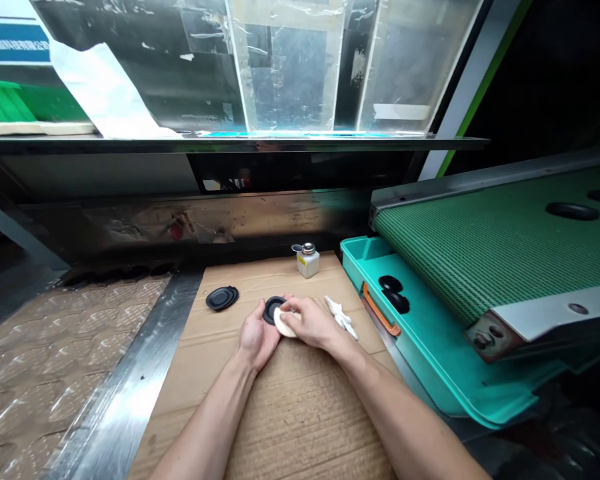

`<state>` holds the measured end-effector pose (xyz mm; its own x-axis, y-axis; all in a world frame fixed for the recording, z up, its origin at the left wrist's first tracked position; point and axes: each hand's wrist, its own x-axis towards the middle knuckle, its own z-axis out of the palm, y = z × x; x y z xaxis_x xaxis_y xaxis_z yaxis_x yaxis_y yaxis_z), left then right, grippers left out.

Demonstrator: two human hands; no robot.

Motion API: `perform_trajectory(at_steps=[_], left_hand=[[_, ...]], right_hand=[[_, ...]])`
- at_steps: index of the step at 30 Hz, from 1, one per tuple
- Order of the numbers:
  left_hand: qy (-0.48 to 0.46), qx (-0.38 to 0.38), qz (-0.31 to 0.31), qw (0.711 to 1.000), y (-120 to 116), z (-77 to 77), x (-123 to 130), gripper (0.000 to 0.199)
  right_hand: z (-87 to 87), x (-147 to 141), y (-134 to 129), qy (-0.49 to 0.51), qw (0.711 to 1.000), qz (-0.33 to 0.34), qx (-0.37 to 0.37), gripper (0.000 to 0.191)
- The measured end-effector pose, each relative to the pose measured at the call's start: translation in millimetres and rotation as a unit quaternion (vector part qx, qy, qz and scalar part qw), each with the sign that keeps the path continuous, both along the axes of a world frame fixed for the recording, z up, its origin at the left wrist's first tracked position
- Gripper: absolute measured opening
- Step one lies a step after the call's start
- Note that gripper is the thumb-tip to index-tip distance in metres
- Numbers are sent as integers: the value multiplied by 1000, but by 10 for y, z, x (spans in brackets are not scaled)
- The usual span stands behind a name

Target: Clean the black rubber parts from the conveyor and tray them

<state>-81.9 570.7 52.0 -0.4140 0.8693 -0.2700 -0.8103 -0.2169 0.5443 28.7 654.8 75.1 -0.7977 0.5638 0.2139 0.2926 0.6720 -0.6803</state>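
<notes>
Over the middle of the cardboard sheet (300, 413), my left hand (258, 337) holds a round black disc (272, 309) with a raised rim. My right hand (307, 321) grips a cream-white round pad (286, 325), which overlaps the disc's lower right edge. Several black discs (222, 298) lie overlapped on the cardboard to the left. Behind my hands stands a small white square bottle (308, 263) with a metal top and its lid tipped open. Crumpled white cloth or gloves (341, 316) lie just right of my right hand.
A teal bin (430, 360) holding two black parts (394, 294) stands right, partly under a green conveyor belt (505, 233) carrying black discs (572, 211). Clear bubbled plastic trays (80, 360) lie left. A metal shelf edge (260, 144) crosses above the back.
</notes>
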Motion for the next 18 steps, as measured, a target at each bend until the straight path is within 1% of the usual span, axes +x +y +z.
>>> perform_trajectory(at_steps=[2, 3, 4, 6, 7, 8, 10, 11, 14, 18], left_hand=[[0, 0, 2, 1000, 9, -2, 18, 36], [3, -3, 1, 1000, 15, -4, 31, 36], [4, -7, -4, 1000, 20, -7, 44, 36], [8, -12, -10, 1000, 22, -9, 61, 37], [12, -13, -9, 1000, 20, -9, 63, 38], [18, -14, -6, 1000, 16, -6, 63, 38], [29, -20, 1, 999, 9, 2, 58, 39], [31, -24, -1, 999, 7, 8, 55, 39], [21, -26, -18, 999, 12, 23, 50, 40], [19, -18, -16, 1000, 17, 24, 43, 40]], right_hand=[[4, 0, -26, -33, 995, -83, 52, 29], [1, -8, -41, -45, 990, -112, 77, 31], [-2, -23, -57, -56, 986, -123, 101, 32], [-7, -66, -88, -83, 981, -103, 140, 29], [-6, -88, -99, -96, 979, -101, 152, 28], [-2, -108, -106, -108, 975, -113, 158, 27], [8, -129, -113, -125, 970, -141, 156, 27], [13, -131, -117, -125, 970, -140, 155, 27], [14, -125, -139, -116, 975, -109, 154, 26], [-18, -138, -173, -120, 973, -145, 134, 26]])
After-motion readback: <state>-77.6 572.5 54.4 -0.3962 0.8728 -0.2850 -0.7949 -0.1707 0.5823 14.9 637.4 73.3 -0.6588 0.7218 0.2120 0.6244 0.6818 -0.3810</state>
